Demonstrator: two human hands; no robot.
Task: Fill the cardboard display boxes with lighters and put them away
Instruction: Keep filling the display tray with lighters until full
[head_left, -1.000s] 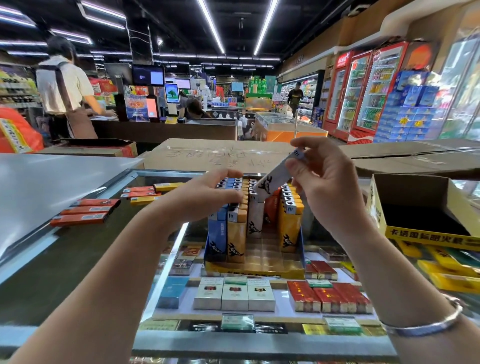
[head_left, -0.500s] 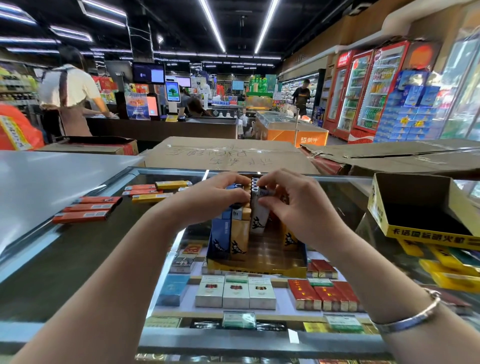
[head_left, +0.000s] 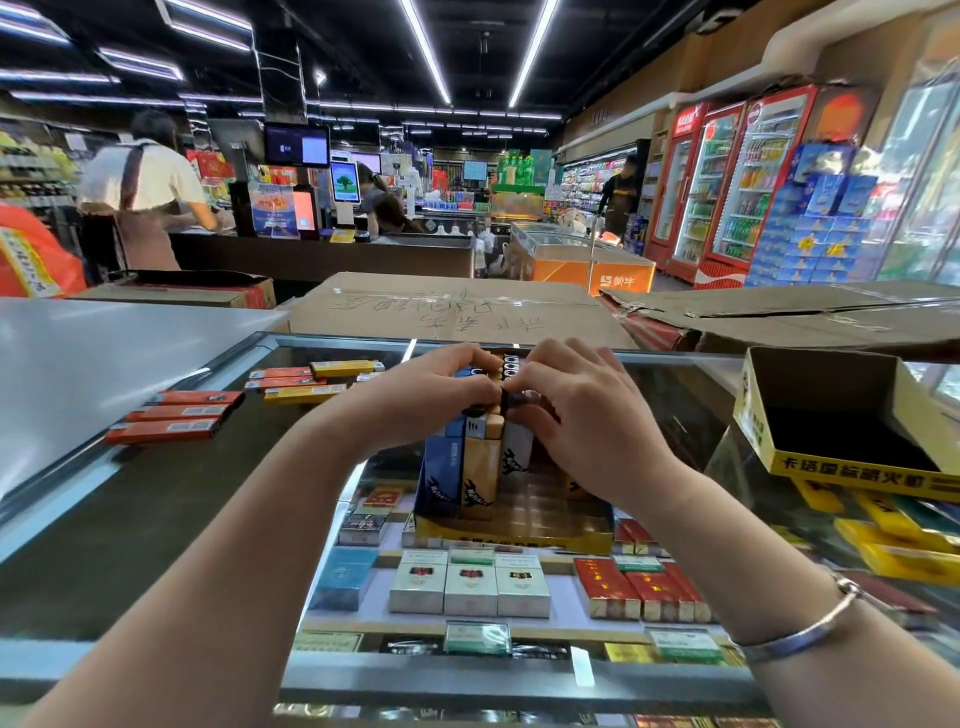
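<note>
Loose orange and yellow lighters (head_left: 176, 413) are laid flat toward the counter's left edge; an empty yellow box (head_left: 852, 462) is set at its right edge. At the counter's centre, upright lighters (head_left: 480, 475) are held in the display box (head_left: 519, 535). Their tops are gripped by the left hand (head_left: 431, 392) and right hand (head_left: 582, 410), fingers curled, which cover the far rows

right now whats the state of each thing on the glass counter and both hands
blue and yellow cardboard display box: partly filled, lighters standing upright at its left
white lighter: upright in the box, right hand on its top
left hand: fingers curled over the lighter tops
yellow cardboard display box: open, nothing visible inside
loose orange lighters: lying flat on the counter
</note>
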